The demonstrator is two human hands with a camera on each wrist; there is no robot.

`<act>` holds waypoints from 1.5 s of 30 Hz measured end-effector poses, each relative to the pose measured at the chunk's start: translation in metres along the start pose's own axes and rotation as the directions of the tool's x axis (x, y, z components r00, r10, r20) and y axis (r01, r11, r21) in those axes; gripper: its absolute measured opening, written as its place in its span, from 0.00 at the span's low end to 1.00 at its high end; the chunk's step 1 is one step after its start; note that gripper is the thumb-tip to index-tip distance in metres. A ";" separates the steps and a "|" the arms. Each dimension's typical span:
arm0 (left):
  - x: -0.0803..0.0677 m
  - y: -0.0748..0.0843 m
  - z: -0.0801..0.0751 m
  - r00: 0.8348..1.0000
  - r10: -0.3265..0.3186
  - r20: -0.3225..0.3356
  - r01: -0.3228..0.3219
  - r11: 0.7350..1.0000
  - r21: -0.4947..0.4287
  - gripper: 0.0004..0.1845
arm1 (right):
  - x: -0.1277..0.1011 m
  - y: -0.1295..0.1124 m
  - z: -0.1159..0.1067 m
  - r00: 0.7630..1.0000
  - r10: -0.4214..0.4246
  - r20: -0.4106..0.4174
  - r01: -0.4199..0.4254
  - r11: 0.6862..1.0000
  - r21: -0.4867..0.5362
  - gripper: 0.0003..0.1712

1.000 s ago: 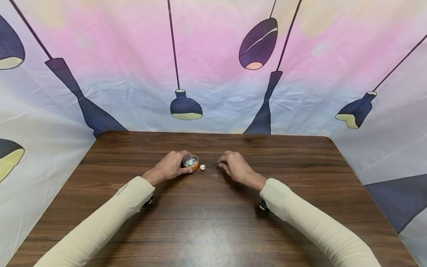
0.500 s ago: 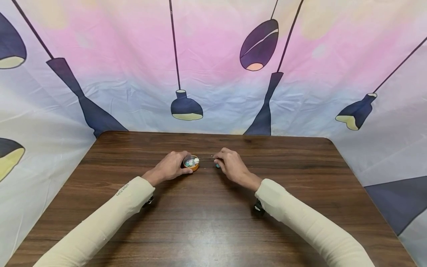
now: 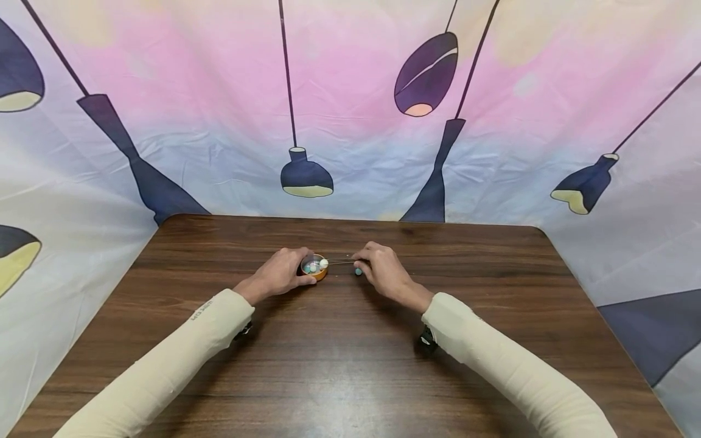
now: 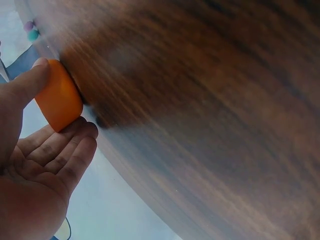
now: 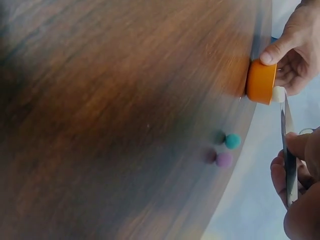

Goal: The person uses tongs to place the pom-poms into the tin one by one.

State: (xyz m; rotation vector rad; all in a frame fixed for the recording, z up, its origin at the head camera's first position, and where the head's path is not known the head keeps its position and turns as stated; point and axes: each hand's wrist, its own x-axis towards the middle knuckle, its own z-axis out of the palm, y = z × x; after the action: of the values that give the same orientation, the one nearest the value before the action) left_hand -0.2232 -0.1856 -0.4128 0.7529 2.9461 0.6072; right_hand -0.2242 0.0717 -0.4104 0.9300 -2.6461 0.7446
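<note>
Dark wood-grain table (image 3: 339,365) with rounded far corners filled the lower frame. Fabric backdrop (image 3: 350,91), pink fading to pale blue, wrapped around three sides, creased, printed with dark navy pendant lamps (image 3: 306,176) on long cords. Cream sleeves (image 3: 164,365) ran in from the bottom edge.

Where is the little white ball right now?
In the head view, the white ball sits at the tweezers' tip, over the orange cup's right rim.

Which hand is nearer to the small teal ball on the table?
Right. The right hand holding tweezers is just beside the teal ball; the left hand grips the orange cup farther away.
</note>
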 end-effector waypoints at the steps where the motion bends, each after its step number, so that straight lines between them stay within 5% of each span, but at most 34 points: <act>1: 0.000 0.000 0.000 1.000 -0.001 0.001 0.001 1.000 -0.001 0.30 | 0.000 0.000 0.000 1.000 -0.001 0.005 0.001 1.000 0.001 0.09; 12: -0.001 0.002 0.000 1.000 0.008 -0.004 -0.008 1.000 -0.015 0.30 | 0.000 0.000 -0.002 0.999 0.014 0.029 -0.014 1.000 -0.014 0.10; 31: 0.000 0.001 -0.001 1.000 -0.004 0.002 0.004 1.000 -0.004 0.30 | -0.025 0.042 -0.035 0.988 0.082 0.129 -0.067 0.991 -0.115 0.10; 45: 0.000 0.001 -0.001 1.000 -0.002 0.004 0.002 1.000 -0.007 0.30 | -0.023 0.042 -0.030 0.988 0.065 0.142 -0.045 0.989 -0.137 0.07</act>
State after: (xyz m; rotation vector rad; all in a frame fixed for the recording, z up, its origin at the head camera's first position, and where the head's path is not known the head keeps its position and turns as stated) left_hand -0.2228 -0.1851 -0.4116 0.7499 2.9394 0.6145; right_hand -0.2315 0.1278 -0.4100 0.9104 -2.8193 0.5206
